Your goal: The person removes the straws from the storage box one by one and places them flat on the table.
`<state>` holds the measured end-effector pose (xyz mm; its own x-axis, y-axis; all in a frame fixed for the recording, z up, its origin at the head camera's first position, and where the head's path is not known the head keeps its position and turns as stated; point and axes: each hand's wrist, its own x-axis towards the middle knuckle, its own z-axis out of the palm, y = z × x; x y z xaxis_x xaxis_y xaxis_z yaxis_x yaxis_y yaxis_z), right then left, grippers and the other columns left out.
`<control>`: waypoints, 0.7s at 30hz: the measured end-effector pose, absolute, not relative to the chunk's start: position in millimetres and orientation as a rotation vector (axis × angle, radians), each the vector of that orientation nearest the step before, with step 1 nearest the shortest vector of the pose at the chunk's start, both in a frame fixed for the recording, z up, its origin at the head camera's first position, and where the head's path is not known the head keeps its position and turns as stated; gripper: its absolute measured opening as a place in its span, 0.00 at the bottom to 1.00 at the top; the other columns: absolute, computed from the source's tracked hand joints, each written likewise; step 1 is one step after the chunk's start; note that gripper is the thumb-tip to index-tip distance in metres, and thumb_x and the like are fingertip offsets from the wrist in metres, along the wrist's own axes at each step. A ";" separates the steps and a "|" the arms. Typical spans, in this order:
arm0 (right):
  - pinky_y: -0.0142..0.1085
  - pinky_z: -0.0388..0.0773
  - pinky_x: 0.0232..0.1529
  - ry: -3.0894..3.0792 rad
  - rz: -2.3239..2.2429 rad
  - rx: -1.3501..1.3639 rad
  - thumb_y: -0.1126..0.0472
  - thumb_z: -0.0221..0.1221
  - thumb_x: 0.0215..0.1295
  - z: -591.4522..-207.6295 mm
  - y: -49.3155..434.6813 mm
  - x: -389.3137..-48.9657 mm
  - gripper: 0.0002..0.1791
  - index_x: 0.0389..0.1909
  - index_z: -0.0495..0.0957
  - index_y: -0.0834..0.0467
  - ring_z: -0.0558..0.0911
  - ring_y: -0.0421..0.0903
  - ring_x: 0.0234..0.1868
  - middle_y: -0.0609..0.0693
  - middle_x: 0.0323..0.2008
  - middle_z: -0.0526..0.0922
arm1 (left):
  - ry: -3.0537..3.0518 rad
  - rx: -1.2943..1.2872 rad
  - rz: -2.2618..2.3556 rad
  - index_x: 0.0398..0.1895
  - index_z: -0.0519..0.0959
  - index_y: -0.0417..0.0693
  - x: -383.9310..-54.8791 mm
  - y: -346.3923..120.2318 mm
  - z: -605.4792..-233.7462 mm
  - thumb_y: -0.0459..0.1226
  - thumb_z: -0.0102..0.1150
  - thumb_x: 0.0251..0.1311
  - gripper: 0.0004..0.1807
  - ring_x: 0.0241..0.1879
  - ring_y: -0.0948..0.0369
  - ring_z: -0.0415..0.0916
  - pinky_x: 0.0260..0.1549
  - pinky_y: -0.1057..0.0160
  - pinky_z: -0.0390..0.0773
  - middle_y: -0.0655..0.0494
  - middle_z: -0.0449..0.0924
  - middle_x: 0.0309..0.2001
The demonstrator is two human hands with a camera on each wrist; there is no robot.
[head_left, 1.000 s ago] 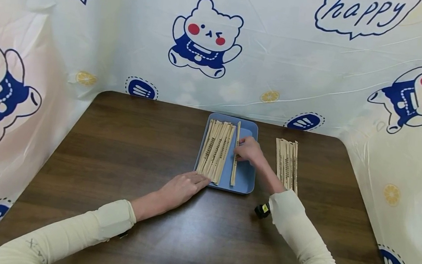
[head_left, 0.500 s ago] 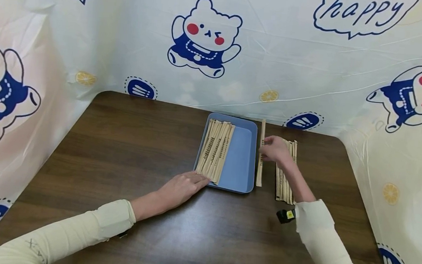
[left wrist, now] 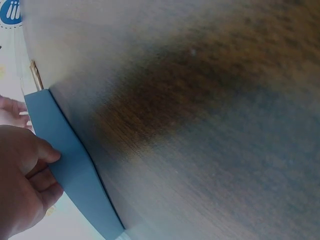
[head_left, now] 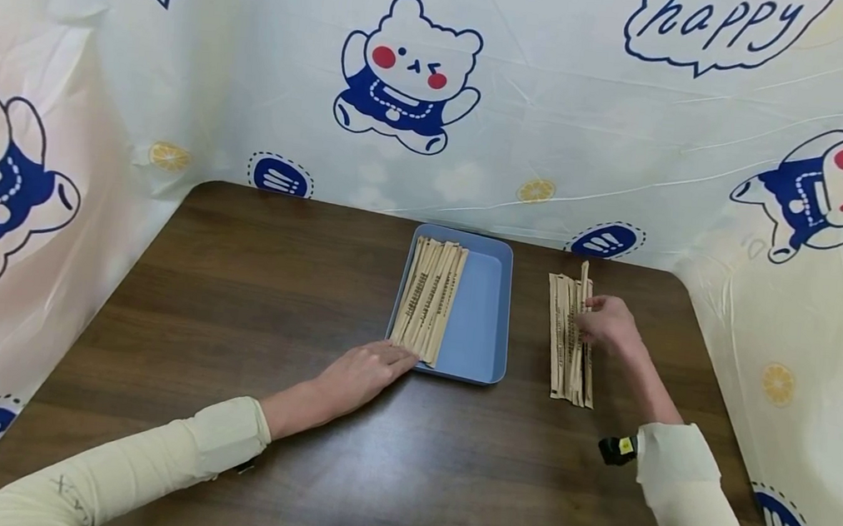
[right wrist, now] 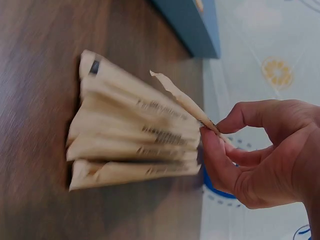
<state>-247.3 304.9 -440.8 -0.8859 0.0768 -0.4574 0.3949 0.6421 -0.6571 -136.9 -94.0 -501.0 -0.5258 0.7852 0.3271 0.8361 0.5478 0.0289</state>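
A blue tray (head_left: pixel 483 318) holds a row of paper-wrapped chopsticks (head_left: pixel 429 301) along its left side. My left hand (head_left: pixel 362 375) grips the tray's near left corner; in the left wrist view its thumb presses the outer wall (left wrist: pixel 75 165). Between thumb and fingertips, my right hand (head_left: pixel 609 323) pinches one paper-wrapped pair of chopsticks (right wrist: pixel 175 92). That packet is close over a second group of wrapped chopsticks (head_left: pixel 562 334), which lies side by side on the table right of the tray. Printed text shows on the wrappers.
The dark wooden table (head_left: pixel 239 280) is enclosed at the back and sides by a pale curtain (head_left: pixel 541 98) printed with cartoon bears. A black wrist camera (head_left: pixel 617 450) sits below my right wrist, near the tabletop.
My right hand has carried the wrapped chopsticks out of the tray, rightward over the rim, to above the group on the table. My left hand has stayed at the tray's corner.
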 end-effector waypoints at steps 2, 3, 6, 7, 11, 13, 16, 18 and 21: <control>0.44 0.85 0.44 2.471 -1.098 0.383 0.64 0.56 0.65 -445.2 311.3 -246.8 0.33 0.69 0.61 0.72 0.83 0.44 0.30 0.70 0.59 0.69 | -2.514 -1.351 -0.263 0.55 0.81 0.34 -136.9 -94.3 -501.2 0.22 0.63 0.59 0.19 0.54 0.52 0.80 0.59 0.54 0.76 0.44 0.82 0.53; 0.44 0.85 0.43 2.472 -1.091 0.392 0.64 0.56 0.65 -447.5 314.0 -246.8 0.32 0.68 0.61 0.72 0.83 0.44 0.29 0.69 0.57 0.70 | -2.515 -1.353 -0.265 0.55 0.81 0.34 -136.8 -94.3 -501.2 0.22 0.63 0.59 0.19 0.54 0.52 0.80 0.59 0.54 0.76 0.44 0.82 0.53; 0.42 0.85 0.43 2.471 -1.097 0.393 0.65 0.56 0.66 -453.2 320.8 -246.4 0.32 0.68 0.61 0.74 0.83 0.42 0.28 0.68 0.54 0.71 | -2.513 -1.358 -0.270 0.55 0.81 0.34 -136.8 -94.4 -501.1 0.22 0.63 0.59 0.19 0.54 0.52 0.80 0.59 0.54 0.76 0.44 0.82 0.53; 0.42 0.85 0.44 2.471 -1.102 0.393 0.65 0.57 0.66 -454.9 322.8 -246.5 0.32 0.67 0.61 0.75 0.83 0.43 0.30 0.68 0.54 0.70 | -2.512 -1.358 -0.273 0.55 0.81 0.34 -136.8 -94.4 -501.1 0.22 0.63 0.59 0.19 0.54 0.52 0.80 0.59 0.54 0.76 0.44 0.82 0.53; 0.41 0.85 0.43 2.456 -1.125 0.385 0.65 0.57 0.67 -458.7 328.3 -246.5 0.32 0.67 0.59 0.76 0.84 0.45 0.32 0.70 0.54 0.69 | -2.507 -1.354 -0.274 0.55 0.81 0.34 -137.6 -94.6 -501.5 0.22 0.63 0.58 0.19 0.54 0.52 0.80 0.58 0.53 0.76 0.44 0.82 0.53; 0.39 0.86 0.42 2.451 -1.129 0.389 0.66 0.56 0.66 -460.7 330.1 -246.7 0.32 0.67 0.59 0.76 0.83 0.44 0.32 0.70 0.55 0.69 | -2.503 -1.353 -0.275 0.55 0.81 0.34 -138.0 -94.5 -501.5 0.22 0.64 0.58 0.20 0.54 0.52 0.80 0.58 0.53 0.76 0.44 0.82 0.53; 0.36 0.86 0.40 2.438 -1.132 0.395 0.66 0.56 0.66 -464.2 332.3 -247.0 0.32 0.67 0.58 0.76 0.82 0.41 0.31 0.69 0.53 0.69 | -2.497 -1.355 -0.274 0.55 0.81 0.34 -138.0 -94.5 -501.1 0.22 0.63 0.58 0.20 0.54 0.52 0.80 0.58 0.53 0.76 0.44 0.82 0.53; 0.36 0.86 0.38 2.436 -1.132 0.400 0.67 0.56 0.66 -466.7 333.4 -247.1 0.32 0.67 0.59 0.76 0.82 0.40 0.29 0.70 0.54 0.69 | -2.497 -1.356 -0.275 0.55 0.81 0.34 -137.9 -94.3 -501.0 0.22 0.63 0.58 0.20 0.54 0.52 0.80 0.58 0.54 0.76 0.44 0.82 0.53; 0.35 0.86 0.37 2.440 -1.123 0.399 0.66 0.57 0.66 -468.7 334.1 -246.2 0.32 0.67 0.59 0.77 0.82 0.40 0.29 0.71 0.55 0.69 | -2.500 -1.354 -0.264 0.55 0.81 0.34 -137.3 -94.4 -501.3 0.22 0.63 0.58 0.20 0.54 0.53 0.80 0.59 0.54 0.76 0.44 0.82 0.53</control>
